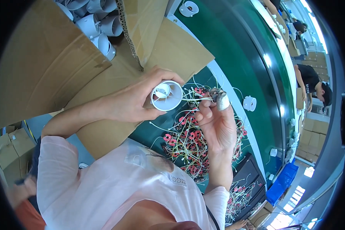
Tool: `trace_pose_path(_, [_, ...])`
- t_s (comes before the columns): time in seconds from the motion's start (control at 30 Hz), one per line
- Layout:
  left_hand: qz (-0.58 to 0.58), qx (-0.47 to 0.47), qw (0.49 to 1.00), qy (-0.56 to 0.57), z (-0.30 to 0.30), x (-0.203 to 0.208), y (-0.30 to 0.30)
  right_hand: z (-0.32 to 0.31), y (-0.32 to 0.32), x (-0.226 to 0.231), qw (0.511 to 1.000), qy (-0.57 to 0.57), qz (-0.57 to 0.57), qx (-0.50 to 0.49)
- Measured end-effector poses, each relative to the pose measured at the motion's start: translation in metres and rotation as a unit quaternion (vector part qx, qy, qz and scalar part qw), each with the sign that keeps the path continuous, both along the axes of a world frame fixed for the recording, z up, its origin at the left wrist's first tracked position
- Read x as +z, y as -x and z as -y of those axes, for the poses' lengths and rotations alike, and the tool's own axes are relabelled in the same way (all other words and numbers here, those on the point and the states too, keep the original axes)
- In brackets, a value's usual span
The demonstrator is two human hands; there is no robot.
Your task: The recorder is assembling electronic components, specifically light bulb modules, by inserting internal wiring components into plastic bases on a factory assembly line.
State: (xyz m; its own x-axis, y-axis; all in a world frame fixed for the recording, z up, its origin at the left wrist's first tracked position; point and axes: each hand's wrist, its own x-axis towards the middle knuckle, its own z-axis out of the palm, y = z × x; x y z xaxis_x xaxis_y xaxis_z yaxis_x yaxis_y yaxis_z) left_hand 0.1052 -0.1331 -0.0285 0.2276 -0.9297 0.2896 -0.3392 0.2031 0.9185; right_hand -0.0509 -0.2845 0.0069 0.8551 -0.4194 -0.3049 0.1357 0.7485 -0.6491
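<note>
My left hand (143,92) is wrapped round a white plastic cup-shaped housing (175,100), its round opening facing up with a smaller ring and ribs inside. In a pinch, my right hand (218,128) holds white wires (197,99) just to the right of the housing. A small dark part at these fingertips is too unclear to name, and a whitish cover sits on one finger. Whether the wires enter the housing cannot be made out. Below and between my hands lies a heap of red ring-shaped parts with white wires (188,140).
An open cardboard box (50,65) at the upper left holds several white housings (99,28). A green conveyor belt (234,42) carries a few housings (249,103). A black tray (253,174) with more wired parts and a blue bin (281,184) stand lower right. Other people work beyond.
</note>
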Motion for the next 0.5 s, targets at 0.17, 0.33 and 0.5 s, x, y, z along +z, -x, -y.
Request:
trace_pose_path(0.17, [0.019, 0.009, 1.0, 0.002, 0.0, -0.001, -0.003, -0.004, 0.003, -0.002, 1.0, 0.018, 0.008, -0.011])
trace_pose_path(0.33, [0.048, 0.032, 0.998, 0.001, 0.001, 0.0, -0.004, -0.006, 0.007, -0.002, 0.993, 0.113, -0.02, -0.032])
trace_pose_path(0.5, [0.029, 0.04, 0.999, -0.015, 0.002, 0.002, -0.005, -0.009, 0.018, -0.004, 0.983, 0.163, -0.051, -0.063])
